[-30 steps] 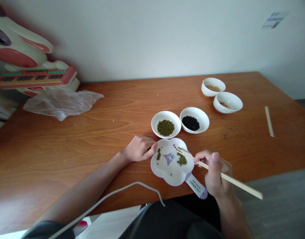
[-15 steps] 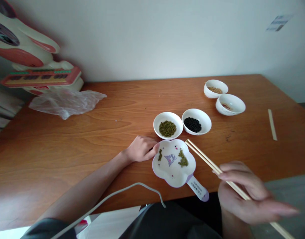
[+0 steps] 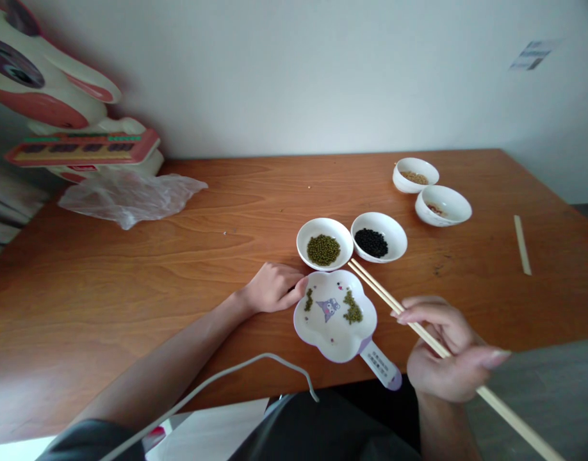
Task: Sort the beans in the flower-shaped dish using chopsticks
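My right hand is closed round a pair of wooden chopsticks. Their tips hang close above the near edge of a white bowl of green beans, with nothing visible between them. My left hand rests on the table, fingers curled, its thumb on the left rim of a flower-shaped white dish with a purple edge and a handle. Two small groups of green beans lie in this dish, around a cartoon print. Beside the green-bean bowl, touching or nearly so, stands a white bowl of black beans.
Farther back right are a bowl of pale yellow grains and a bowl with reddish-brown bits. A pale strip lies at the right. A plastic bag and toy keyboard sit back left. A white cable crosses in front.
My right hand has moved left and slightly up with the chopsticks, bringing their tips from the dish's upper right side to the green-bean bowl's near edge. My left hand stays put.
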The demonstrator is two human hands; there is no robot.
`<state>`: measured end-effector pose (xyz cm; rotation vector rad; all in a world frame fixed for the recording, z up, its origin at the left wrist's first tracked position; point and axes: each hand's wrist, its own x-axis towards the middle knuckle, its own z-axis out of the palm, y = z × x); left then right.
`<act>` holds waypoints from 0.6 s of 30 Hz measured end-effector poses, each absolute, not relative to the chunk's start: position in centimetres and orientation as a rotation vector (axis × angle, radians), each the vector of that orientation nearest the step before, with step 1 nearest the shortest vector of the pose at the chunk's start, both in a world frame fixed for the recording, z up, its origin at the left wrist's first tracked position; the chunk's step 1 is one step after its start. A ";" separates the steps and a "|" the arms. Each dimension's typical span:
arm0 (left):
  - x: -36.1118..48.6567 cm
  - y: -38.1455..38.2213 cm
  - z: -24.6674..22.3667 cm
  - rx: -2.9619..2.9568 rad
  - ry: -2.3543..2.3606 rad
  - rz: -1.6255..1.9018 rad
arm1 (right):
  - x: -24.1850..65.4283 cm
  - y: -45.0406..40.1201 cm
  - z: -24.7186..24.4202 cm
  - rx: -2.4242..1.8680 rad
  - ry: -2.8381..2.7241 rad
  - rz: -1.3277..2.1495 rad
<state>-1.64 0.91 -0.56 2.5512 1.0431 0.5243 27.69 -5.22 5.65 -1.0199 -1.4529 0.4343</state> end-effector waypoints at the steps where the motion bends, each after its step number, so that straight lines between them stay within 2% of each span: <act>1: -1.6 0.9 -0.5 2.551 1.044 0.521 | 27.8 -5.4 5.7 -1.028 -1.477 0.452; 18: -1.6 0.9 -0.4 2.550 1.040 0.515 | 29.5 -6.9 5.3 -1.208 -1.772 0.724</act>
